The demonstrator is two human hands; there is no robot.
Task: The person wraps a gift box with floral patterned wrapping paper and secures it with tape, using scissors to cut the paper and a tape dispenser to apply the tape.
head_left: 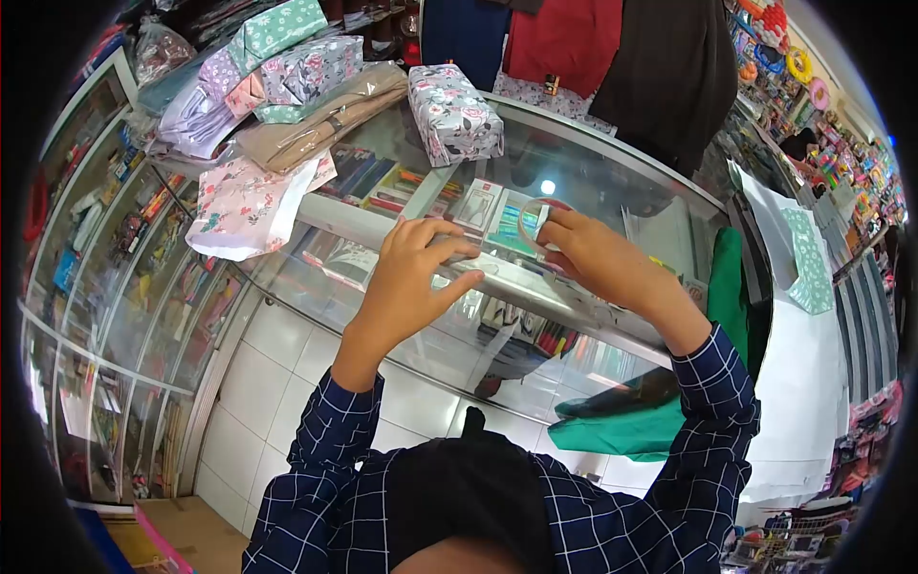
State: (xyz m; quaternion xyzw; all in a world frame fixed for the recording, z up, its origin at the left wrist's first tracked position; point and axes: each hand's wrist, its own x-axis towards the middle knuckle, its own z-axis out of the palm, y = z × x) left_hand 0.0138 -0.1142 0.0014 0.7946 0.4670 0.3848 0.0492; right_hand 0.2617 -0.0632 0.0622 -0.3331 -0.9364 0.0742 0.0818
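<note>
My right hand [602,258] grips a roll of clear tape [524,222], tilted up on its edge above the glass counter [535,282]. To its left, my left hand [411,273] hovers near the counter's front edge, fingers bent and thumb apart, with nothing visible in it. A box wrapped in grey floral paper [457,115] stands on the glass beyond my hands. Left of that lies a piece of pink floral paper [244,206], partly folded over.
Wrapped parcels [311,72] and a brown garment in plastic [330,120] are piled at the back left. Dark and red cloth [564,48] hangs over the far edge. Green cloth [622,426] and large white sheets [798,383] lie at right. A glass cabinet [115,277] stands left.
</note>
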